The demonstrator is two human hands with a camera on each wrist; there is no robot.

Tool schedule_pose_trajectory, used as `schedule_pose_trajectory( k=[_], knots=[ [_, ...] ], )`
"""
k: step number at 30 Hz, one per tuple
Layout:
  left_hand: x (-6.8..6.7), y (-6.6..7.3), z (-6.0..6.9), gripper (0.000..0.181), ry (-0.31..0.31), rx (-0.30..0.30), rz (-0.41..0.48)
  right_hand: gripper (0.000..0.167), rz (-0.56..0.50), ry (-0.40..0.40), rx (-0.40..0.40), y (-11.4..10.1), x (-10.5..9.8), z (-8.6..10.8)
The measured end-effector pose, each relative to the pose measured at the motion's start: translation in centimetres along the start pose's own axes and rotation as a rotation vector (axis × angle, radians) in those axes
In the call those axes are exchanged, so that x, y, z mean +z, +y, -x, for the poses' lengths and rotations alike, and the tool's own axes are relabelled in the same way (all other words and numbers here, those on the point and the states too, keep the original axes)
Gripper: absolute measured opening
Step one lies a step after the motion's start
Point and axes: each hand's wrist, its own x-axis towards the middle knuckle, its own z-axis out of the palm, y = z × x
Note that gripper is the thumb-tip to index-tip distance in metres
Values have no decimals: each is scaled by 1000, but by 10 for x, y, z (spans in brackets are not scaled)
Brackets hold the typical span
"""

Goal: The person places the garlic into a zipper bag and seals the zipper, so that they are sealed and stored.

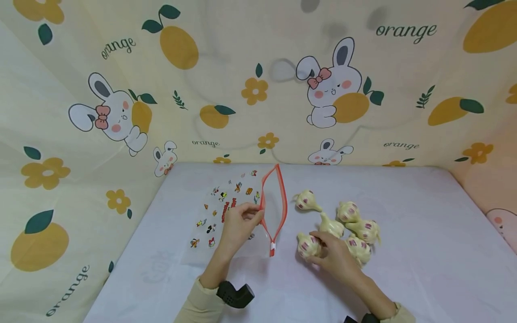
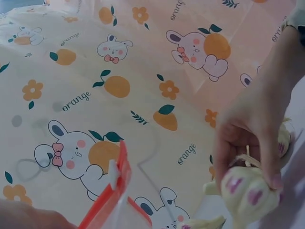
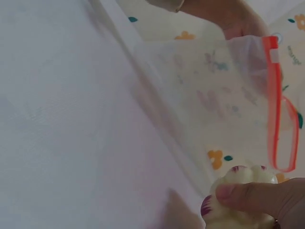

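A clear zip bag [image 1: 238, 224] printed with small cartoon figures lies left of centre, its red-edged mouth gaping to the right. My left hand [image 1: 241, 224] pinches the near edge of that mouth between thumb and fingers. My right hand [image 1: 337, 258] grips a garlic bulb [image 1: 308, 245] at the left of a group of bulbs. In the left wrist view the held garlic bulb [image 2: 250, 195] shows purple patches, and the right wrist view has the thumb [image 3: 238, 195] pressed on it. Behind it lie more garlic bulbs [image 1: 365, 231], partly hidden by the right hand.
A single garlic bulb [image 1: 307, 200] lies apart, farther back near the bag's mouth. The white slider [image 1: 272, 246] sits at the near end of the red zip. A printed cloth [image 1: 234, 58] stands upright behind the white tabletop [image 1: 424, 215].
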Motion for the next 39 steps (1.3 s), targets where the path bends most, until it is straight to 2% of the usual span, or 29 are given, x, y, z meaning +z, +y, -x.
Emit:
schedule_pose_trajectory(
  k=[6, 14, 21, 28, 39],
  knots=[
    [0, -2, -1, 12, 10, 19, -7, 58, -14, 41, -49, -7, -6, -7],
    [0, -3, -1, 11, -1, 25, 15, 56, -46, 124, -168, -16, -15, -15],
    [-1, -2, -1, 11, 4, 31, 8, 57, -89, 119, -147, -26, -26, -26],
    [-1, -1, -1, 11, 6, 32, 6, 59, -110, 126, -159, -33, -35, -35],
    [0, -1, 1, 10, 3, 38, 5, 58, -184, 73, -76, -51, -42, -42]
  ],
)
